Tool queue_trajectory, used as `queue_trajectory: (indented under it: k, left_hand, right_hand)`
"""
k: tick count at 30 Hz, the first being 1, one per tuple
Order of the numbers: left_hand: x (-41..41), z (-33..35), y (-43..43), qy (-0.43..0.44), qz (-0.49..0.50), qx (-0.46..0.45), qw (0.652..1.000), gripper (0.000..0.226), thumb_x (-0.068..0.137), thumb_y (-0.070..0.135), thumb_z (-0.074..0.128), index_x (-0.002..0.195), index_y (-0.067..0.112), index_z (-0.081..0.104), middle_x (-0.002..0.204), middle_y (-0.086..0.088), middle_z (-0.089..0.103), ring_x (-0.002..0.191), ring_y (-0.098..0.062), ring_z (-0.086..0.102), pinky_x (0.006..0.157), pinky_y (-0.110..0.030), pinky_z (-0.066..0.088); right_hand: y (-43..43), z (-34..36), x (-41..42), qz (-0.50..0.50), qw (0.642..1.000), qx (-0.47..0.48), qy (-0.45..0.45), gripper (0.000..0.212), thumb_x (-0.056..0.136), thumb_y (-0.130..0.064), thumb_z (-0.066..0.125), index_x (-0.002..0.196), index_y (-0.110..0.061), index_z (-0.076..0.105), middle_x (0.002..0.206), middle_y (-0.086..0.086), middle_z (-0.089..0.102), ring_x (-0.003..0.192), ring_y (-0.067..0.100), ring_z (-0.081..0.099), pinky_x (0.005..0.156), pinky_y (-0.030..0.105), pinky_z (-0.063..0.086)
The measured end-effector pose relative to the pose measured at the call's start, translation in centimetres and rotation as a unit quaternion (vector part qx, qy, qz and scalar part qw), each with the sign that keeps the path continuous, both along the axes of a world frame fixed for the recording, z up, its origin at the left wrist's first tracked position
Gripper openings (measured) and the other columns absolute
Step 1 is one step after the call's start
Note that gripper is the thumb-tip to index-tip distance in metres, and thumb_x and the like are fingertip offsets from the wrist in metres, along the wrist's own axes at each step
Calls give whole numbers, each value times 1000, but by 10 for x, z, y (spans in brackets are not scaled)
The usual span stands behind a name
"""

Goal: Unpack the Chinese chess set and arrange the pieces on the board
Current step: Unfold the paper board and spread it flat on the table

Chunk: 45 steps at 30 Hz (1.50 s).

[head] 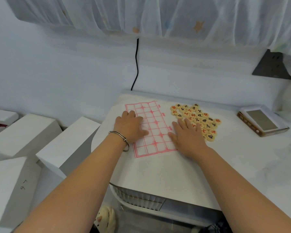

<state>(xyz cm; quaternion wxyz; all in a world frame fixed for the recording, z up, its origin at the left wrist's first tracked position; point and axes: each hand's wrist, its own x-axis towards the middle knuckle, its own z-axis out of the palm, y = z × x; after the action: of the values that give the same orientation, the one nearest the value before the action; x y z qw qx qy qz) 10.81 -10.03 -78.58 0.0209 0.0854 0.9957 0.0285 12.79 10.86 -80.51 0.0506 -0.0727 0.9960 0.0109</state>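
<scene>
A paper chess board [155, 132] with a red grid lies flat on the white table [158, 169]. My left hand [130, 126], with a bangle at the wrist, presses flat on the board's left half. My right hand [186, 136] lies flat with spread fingers at the board's right edge, its fingertips touching the pile. Several round cream chess pieces [196, 117] with red and black characters lie face up in a loose cluster to the right of the board.
An open wooden chess box [263, 122] with a shiny lid sits at the right of the table. White foam blocks [67, 145] stand to the left. A black cable [137, 64] hangs down the wall behind.
</scene>
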Motion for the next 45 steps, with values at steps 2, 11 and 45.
queue_trajectory:
  k: [2, 11, 45]
  left_hand:
    - [1, 1, 0, -51, -12, -14, 999, 68, 84, 62, 48, 142, 27, 33, 142, -3, 38, 130, -26, 34, 105, -44, 35]
    - [-5, 8, -7, -137, -61, 23, 988, 69, 88, 46, 55, 147, 27, 24, 155, 2, 21, 144, -21, 16, 115, -48, 18]
    - [1, 21, -14, -129, -33, 123, 983, 49, 78, 18, 73, 123, 17, 54, 116, -5, 54, 107, -22, 52, 86, -25, 39]
  right_hand:
    - [2, -1, -1, -22, 1000, 11, 5, 57, 99, -47, 12, 150, -20, 12, 159, 3, 3, 147, 24, -5, 116, 52, -3]
    - [-13, 13, 7, 73, 987, -143, -31, 65, 93, -52, 41, 148, -26, 19, 159, -6, 9, 146, 12, -5, 117, 46, -10]
    - [-25, 22, 5, 70, 984, -164, -9, 60, 80, -43, 67, 133, -23, 46, 133, -3, 45, 124, 17, 37, 103, 33, 32]
